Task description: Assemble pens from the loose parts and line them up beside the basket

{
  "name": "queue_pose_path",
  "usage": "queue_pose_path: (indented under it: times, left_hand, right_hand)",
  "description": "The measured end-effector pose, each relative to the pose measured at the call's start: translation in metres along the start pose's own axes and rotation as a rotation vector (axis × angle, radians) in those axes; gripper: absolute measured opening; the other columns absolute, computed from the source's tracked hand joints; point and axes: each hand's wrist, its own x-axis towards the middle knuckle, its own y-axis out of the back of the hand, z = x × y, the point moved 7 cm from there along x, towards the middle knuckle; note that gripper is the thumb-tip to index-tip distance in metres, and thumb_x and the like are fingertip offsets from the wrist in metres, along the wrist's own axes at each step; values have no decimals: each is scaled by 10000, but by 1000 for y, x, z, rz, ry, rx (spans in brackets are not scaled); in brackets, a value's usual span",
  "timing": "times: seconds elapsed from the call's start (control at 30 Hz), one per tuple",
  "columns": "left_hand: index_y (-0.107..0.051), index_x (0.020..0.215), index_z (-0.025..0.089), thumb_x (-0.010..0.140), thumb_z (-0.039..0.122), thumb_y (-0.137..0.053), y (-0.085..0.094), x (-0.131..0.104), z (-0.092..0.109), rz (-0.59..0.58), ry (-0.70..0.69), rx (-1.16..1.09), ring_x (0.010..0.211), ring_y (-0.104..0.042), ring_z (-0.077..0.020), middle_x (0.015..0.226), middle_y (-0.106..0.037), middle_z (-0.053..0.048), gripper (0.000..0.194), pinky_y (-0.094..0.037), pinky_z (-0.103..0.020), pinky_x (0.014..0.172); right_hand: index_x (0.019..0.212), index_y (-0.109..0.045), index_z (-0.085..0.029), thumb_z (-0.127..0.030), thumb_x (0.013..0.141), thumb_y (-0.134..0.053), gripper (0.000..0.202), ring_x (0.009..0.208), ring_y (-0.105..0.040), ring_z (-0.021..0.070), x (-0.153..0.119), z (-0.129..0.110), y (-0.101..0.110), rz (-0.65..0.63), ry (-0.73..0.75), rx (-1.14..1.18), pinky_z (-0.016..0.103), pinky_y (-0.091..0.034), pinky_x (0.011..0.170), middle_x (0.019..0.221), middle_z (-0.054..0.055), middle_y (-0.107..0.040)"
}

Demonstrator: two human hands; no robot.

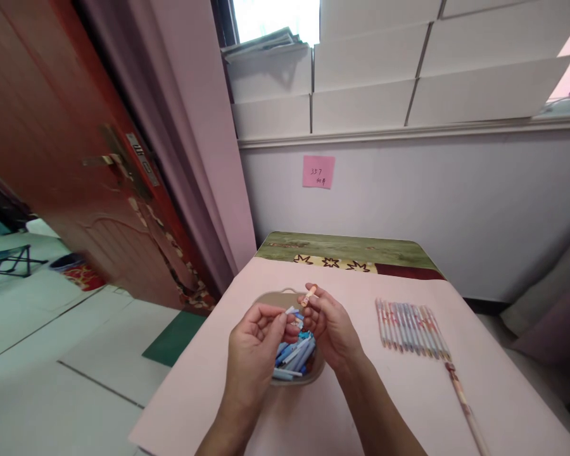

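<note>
Between the thumb and fingers of my right hand (pixel 332 323) is a short orange patterned pen piece (pixel 309 295), which looks like a cap. My left hand (pixel 259 339) is closed in a pinch close beside it. A small whitish tip shows at those fingertips, but whether it is held cannot be made out. Both hands are over a beige basket (pixel 298 383). Inside lie several blue, white and light-blue pen parts (pixel 297 354), partly hidden by my hands.
Right of the basket, several slim pens (pixel 411 326) lie side by side on the pink-covered table (pixel 361 405). A single long pen (pixel 465 405) lies nearer the front. A pink note (pixel 318 171) is on the wall. A brown door (pixel 90 158) stands at left.
</note>
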Motion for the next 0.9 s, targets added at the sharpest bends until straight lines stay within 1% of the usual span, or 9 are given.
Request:
queue_pose_path:
  times: [0.13, 0.23, 0.3, 0.43, 0.53, 0.67, 0.73, 0.83, 0.9]
  left_hand:
    - [-620, 869, 150, 683, 261, -759, -5, -2, -2, -30, 46, -91, 584, -653, -140, 706, -699, -22, 258, -546, -245, 573]
    - [-635, 992, 149, 648, 232, -786, -6, -3, -4, -27, 109, -138, 624, -669, -144, 802, -725, -44, 386, -551, -238, 598]
    - [-649, 1009, 137, 638, 227, -791, -6, -4, -6, -8, 142, -149, 654, -679, -154, 820, -729, -58, 407, -555, -238, 621]
    - [-675, 1035, 131, 692, 246, -745, -4, -3, -7, 33, 137, -161, 639, -658, -136, 742, -705, -39, 368, -552, -227, 622]
    - [-690, 939, 136, 710, 251, -727, -3, -4, -7, 21, 159, -209, 634, -645, -137, 710, -676, -25, 259, -552, -231, 591]
    - [-675, 857, 122, 702, 187, -725, -3, -7, -9, 70, 189, -274, 639, -647, -153, 807, -682, -56, 176, -546, -231, 515]
    - [-665, 853, 110, 728, 105, -676, -9, -6, -19, 89, 261, -367, 569, -615, -120, 782, -672, -61, 125, -497, -185, 437]
    - [-634, 765, 78, 770, -40, -522, -25, 0, -46, 123, 500, -646, 441, -515, -53, 631, -609, -47, 162, -377, -107, 353]
    - [-608, 729, 69, 777, -72, -470, -28, 8, -57, 192, 584, -764, 484, -561, -68, 647, -614, -75, 203, -414, -108, 386]
  right_hand:
    - [1083, -536, -183, -97, 710, -694, 414, 522, -585, 43, 1, 5, 2, -2, -73, 154, 114, -496, 485, 754, -7, -674]
    - [1014, -565, -158, -106, 755, -658, 281, 507, -590, 39, 2, 10, 0, -31, -159, 246, 103, -501, 473, 722, -11, -666]
    - [953, -583, -143, -104, 778, -637, 187, 494, -592, 38, 2, 10, 1, -12, -173, 279, 102, -505, 466, 709, -6, -669]
    - [850, -605, -125, -97, 803, -616, 55, 480, -596, 38, 1, 10, 3, 42, -168, 282, 105, -512, 456, 695, 1, -684]
    - [787, -618, -110, -107, 795, -632, 16, 475, -587, 37, 1, 10, 2, 52, -169, 250, 110, -515, 448, 684, -1, -689]
    - [783, -641, -96, -111, 772, -655, 24, 489, -591, 38, 0, 15, 2, 61, -146, 223, 109, -514, 447, 711, 8, -702]
    - [786, -648, -99, -113, 757, -670, 39, 499, -600, 42, 1, 17, 5, 84, -93, 225, 111, -520, 460, 714, 7, -704]
    - [761, -644, -122, -130, 746, -684, 43, 483, -593, 47, 6, 21, 12, 136, -24, 241, 111, -521, 462, 649, -13, -688]
    - [751, -638, -135, -122, 740, -688, 53, 484, -594, 44, 10, 23, 20, 186, -19, 249, 102, -516, 460, 639, -19, -689]
